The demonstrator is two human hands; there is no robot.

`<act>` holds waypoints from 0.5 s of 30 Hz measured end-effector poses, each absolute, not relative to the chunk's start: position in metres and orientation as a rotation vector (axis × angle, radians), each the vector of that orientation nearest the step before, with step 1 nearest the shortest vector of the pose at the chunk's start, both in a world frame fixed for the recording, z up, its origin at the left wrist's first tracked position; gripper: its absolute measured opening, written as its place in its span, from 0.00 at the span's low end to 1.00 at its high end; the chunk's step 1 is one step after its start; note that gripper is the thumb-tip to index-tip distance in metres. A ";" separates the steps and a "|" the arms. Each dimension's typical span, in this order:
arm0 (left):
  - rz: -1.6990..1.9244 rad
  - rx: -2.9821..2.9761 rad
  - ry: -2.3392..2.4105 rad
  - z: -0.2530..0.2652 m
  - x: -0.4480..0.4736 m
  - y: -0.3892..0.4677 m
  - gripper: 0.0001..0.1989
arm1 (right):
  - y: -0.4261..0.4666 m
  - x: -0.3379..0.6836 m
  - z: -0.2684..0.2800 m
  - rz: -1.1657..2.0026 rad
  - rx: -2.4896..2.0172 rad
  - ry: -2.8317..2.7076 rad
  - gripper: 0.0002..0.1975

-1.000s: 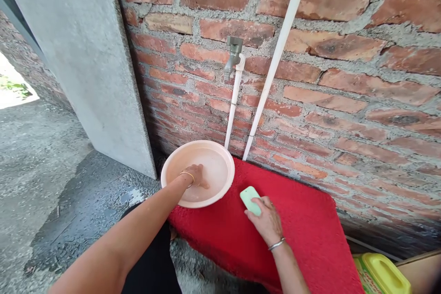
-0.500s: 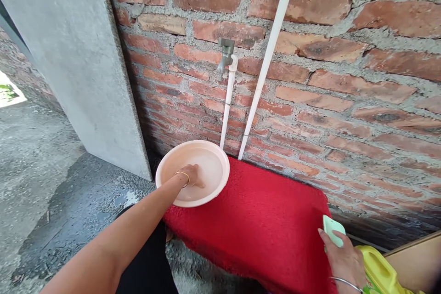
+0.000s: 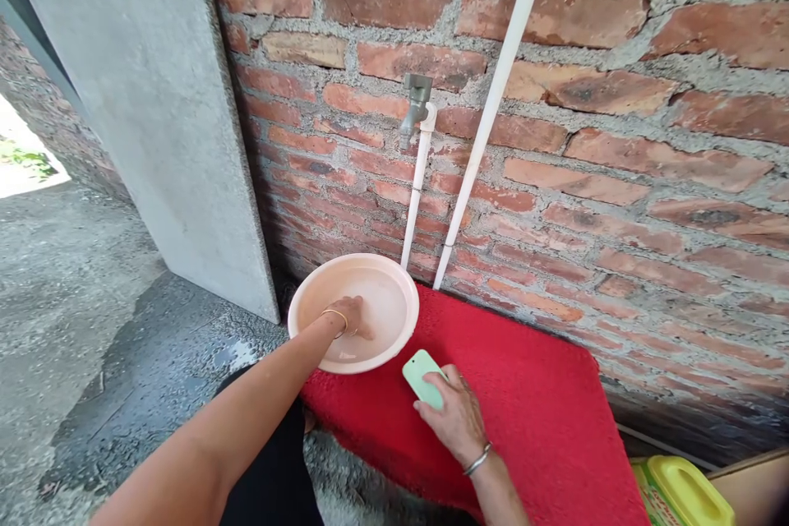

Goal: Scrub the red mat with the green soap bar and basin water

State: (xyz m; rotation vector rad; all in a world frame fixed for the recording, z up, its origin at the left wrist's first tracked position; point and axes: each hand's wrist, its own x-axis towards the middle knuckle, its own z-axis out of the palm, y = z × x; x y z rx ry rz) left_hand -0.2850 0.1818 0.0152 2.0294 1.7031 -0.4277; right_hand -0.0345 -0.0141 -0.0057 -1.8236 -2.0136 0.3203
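My left hand (image 3: 351, 317) reaches into a pale pink basin (image 3: 405, 345). Its fingers look spread in the cloudy water (image 3: 387, 296), holding nothing that I can make out. The fingertips are blurred under the surface. In my right hand (image 3: 456, 419) is a flat, mint-green, brush-like block (image 3: 425, 374) with rounded corners and a small hole near one end. Its underside is hidden. My right hand is over the red cloth-covered surface (image 3: 530, 386), just right of the basin. The basin rests on the left end of that surface.
A metal tap (image 3: 414, 108) on a white pipe (image 3: 417, 197) rises behind the basin, beside a longer slanting pipe (image 3: 486, 131). Behind them stands a brick wall (image 3: 666, 173). A grey slab (image 3: 166, 115) leans at left; a yellow jug (image 3: 684, 493) stands at lower right.
My right hand has moved left from beside the yellow jug to near the basin, carrying the mint-green block. My left hand stays in the water. The view has shifted slightly.
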 end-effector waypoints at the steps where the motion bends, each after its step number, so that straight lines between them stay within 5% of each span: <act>1: -0.426 2.026 1.700 0.016 -0.285 0.182 0.51 | -0.012 -0.037 -0.006 0.321 -1.826 -2.032 0.14; 7: -0.409 1.992 1.714 0.017 -0.285 0.182 0.51 | -0.012 0.010 -0.016 0.377 -1.991 -1.716 0.15; 15: -0.431 2.027 1.709 0.016 -0.286 0.182 0.47 | -0.056 0.119 -0.016 0.229 -2.439 -1.118 0.30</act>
